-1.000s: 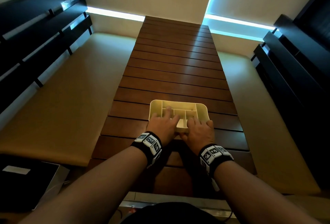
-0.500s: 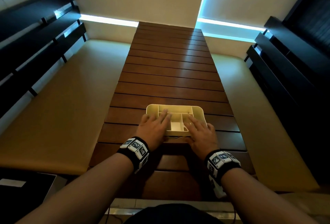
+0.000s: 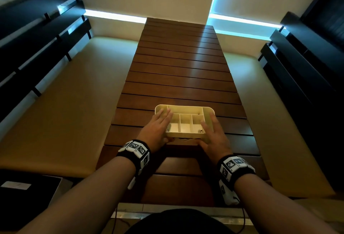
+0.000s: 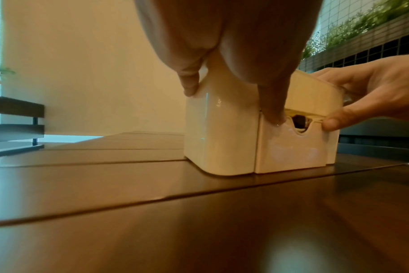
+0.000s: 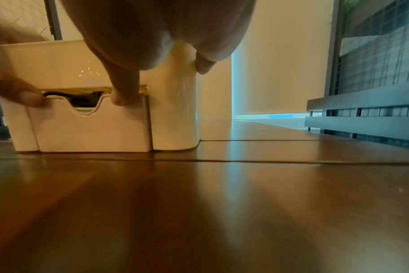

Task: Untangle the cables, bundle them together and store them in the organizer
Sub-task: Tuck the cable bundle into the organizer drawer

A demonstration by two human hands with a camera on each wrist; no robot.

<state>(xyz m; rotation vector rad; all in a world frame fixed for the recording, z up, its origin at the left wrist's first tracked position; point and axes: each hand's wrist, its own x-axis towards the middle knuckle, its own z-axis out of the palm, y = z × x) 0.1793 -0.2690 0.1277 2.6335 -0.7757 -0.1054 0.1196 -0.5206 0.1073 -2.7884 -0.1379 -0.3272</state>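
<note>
A cream organizer [image 3: 186, 106] with several open top compartments stands on the slatted wooden table [image 3: 182, 69]. My left hand [image 3: 158, 127] lies over its left end and my right hand [image 3: 214, 135] over its right end, fingers straight on top. A drawer [image 5: 91, 133] with a notched front sits low in the near side. Dark cables [image 5: 82, 98] show through the notch, also seen as cables [image 4: 299, 121] in the left wrist view. Both thumbs press on the drawer's top edge, the left thumb [image 4: 272, 114] and the right thumb [image 5: 124, 96].
Beige bench cushions [image 3: 61, 103] run along both sides of the table, backed by dark slatted rails [image 3: 37, 34]. A dark box [image 3: 28, 191] sits at the lower left. The far half of the table [image 3: 178, 47] stretches to the wall.
My hands have slid apart from the organizer's near middle to its two ends, uncovering the middle compartments. The organizer stays in place.
</note>
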